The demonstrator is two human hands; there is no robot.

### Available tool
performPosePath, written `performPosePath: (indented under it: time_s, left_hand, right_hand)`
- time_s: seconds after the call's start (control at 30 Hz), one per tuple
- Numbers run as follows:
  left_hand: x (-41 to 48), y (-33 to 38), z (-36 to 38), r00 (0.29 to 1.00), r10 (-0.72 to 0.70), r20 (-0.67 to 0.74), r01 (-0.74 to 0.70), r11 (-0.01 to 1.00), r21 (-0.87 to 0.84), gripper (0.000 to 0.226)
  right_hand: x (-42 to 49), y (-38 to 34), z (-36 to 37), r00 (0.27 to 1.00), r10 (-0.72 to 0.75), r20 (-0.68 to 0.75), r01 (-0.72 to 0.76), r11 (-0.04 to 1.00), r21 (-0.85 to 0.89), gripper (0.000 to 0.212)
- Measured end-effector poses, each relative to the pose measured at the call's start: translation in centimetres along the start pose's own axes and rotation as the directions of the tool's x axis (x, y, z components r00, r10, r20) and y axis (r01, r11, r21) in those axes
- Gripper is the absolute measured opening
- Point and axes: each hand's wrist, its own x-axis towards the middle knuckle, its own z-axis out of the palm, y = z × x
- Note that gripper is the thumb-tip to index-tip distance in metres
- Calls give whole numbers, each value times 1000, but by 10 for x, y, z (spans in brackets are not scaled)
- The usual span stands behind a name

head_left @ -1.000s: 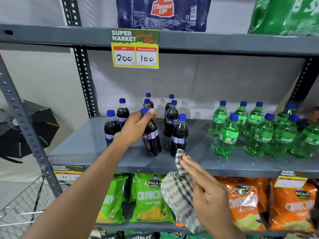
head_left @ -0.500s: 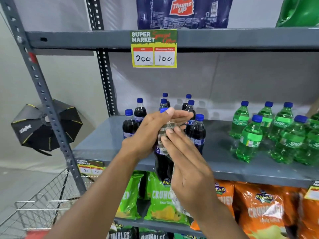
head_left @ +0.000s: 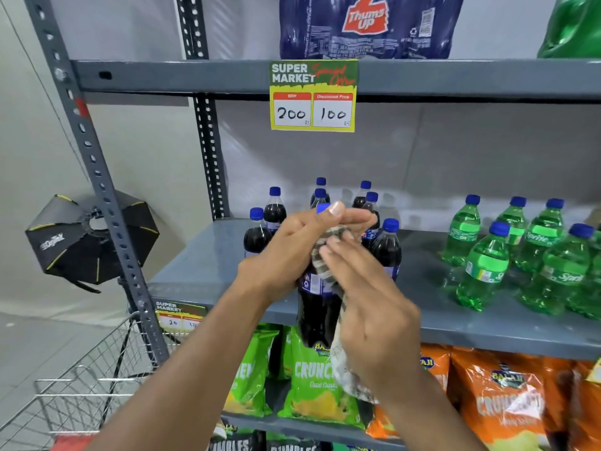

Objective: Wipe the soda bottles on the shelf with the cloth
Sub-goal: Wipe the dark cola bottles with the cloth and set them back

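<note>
My left hand (head_left: 292, 252) grips the neck of a dark cola bottle (head_left: 317, 314) with a blue cap, held in the air in front of the grey middle shelf (head_left: 208, 265). My right hand (head_left: 367, 307) presses a checked cloth (head_left: 325, 252) against the bottle's upper part; the cloth's tail hangs down behind that hand. Several more dark cola bottles (head_left: 274, 208) stand on the shelf behind my hands. Several green Sprite bottles (head_left: 484, 265) stand at the shelf's right.
A yellow price tag (head_left: 313, 96) hangs from the upper shelf (head_left: 162, 76). Chip bags (head_left: 318, 382) fill the lower shelf. A wire shopping cart (head_left: 81, 379) stands at the lower left beside the shelf's upright post (head_left: 94, 177). A black softbox (head_left: 81, 242) sits behind.
My left hand lifted the cola bottle off the shelf towards me. My right hand came up with the cloth and pressed it onto the bottle. The camera shifted left.
</note>
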Motion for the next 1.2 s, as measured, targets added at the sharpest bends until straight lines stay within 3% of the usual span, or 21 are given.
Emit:
performPosePath:
  time_s: [0.1, 0.3, 0.47, 0.67, 0.77, 0.9, 1.07, 1.2]
  left_hand:
    - [-1, -6, -2, 1000, -10, 12, 10, 1000, -7, 45]
    - [1, -7, -12, 999, -29, -42, 17, 967, -254, 54]
    - [2, -12, -11, 998, -64, -5, 61, 976, -211, 57]
    - [3, -9, -27, 994, -78, -79, 36, 902, -429, 53]
    - [-2, -11, -27, 993, -102, -64, 66, 906, -418, 54]
    - [-4, -13, -21, 996, -80, -31, 64, 933, -353, 57]
    - [-3, -11, -31, 996, -58, -67, 18, 872, -489, 53]
    - [-6, -11, -30, 997, -44, -71, 7, 887, -461, 51]
  right_hand:
    - [1, -1, 0, 995, 90, -37, -89, 996, 21, 43]
    - [-27, -11, 7, 993, -25, 112, 39, 992, -122, 48]
    - [8, -10, 12, 996, 67, 57, -59, 990, -132, 51]
    - [-28, -25, 12, 977, 35, 212, 5, 982, -188, 56]
    - [-31, -28, 11, 972, 42, 232, 0, 984, -178, 57]
    - [6, -28, 20, 984, 115, 134, -89, 978, -187, 51]
    - [-28, -42, 17, 973, 97, 208, -53, 976, -211, 52]
    - [-24, -45, 18, 978, 110, 180, -77, 981, -181, 53]
